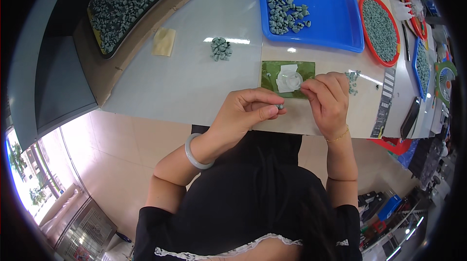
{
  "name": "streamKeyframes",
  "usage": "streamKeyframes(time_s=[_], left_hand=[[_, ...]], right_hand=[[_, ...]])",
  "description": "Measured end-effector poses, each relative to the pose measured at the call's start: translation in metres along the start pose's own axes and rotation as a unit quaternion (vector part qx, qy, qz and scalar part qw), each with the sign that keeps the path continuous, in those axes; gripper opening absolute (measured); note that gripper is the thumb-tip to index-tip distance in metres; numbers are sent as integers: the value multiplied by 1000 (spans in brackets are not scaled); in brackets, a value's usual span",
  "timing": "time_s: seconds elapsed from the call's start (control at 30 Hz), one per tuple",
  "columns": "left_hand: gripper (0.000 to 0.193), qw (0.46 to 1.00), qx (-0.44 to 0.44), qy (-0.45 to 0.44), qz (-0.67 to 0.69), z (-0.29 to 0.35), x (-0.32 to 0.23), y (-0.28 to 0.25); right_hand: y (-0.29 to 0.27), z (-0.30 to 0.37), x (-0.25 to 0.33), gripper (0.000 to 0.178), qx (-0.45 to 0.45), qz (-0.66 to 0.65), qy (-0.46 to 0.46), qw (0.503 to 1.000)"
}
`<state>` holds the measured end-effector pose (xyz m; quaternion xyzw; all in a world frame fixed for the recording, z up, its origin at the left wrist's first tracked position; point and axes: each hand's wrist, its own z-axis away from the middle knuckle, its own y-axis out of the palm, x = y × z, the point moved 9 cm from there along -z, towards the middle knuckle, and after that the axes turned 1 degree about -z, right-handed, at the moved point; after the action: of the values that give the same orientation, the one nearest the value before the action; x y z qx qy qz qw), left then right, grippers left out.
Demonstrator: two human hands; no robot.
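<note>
At the table's front edge, my left hand (250, 109) pinches a small grey-green piece (280, 106) between thumb and fingertips. To its right, my right hand (331, 98) has thumb and forefinger brought together beside a small round, clear-looking dish (292, 83). Whatever those fingertips may hold is too small to make out. Under the dish lies a white paper scrap (288, 69), on a green mat (271, 68). A little pile of grey-green pieces (221, 49) sits on the table farther left. Smaller loose bits (353, 78) are scattered just right of my right hand.
Beyond the mat stands a blue tray (333, 15) with grey-green pieces at its left. Beside it is a red-rimmed round basket (396, 59) full of tiny pieces. A dark tray (104, 49) heaped with pieces is far left, near a yellowish square (164, 42). A dark ruler-like strip (384, 102) lies right.
</note>
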<state>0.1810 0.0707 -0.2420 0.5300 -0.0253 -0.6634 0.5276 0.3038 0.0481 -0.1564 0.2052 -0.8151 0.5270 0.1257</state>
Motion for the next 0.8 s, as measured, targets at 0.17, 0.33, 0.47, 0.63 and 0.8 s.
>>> streamKeyframes(time_s=[0.17,0.33,0.47,0.63,0.8], left_hand=[[22,999,-1,-13,37,0,4,0],[22,998,4,-30,55,0,8,0],[20,997,17,-33,61,-1,11,3],[21,996,31,-27,79,-2,11,7],[21,994,34,-11,102,-3,13,8]], right_hand=[[0,0,2,16,1,10,-11,1000],[-6,1,4,15,-7,-68,11,998],[-4,8,16,13,-7,-168,22,986],[-1,15,27,12,-41,-152,-7,987],[-1,20,32,12,-75,-112,-19,991]])
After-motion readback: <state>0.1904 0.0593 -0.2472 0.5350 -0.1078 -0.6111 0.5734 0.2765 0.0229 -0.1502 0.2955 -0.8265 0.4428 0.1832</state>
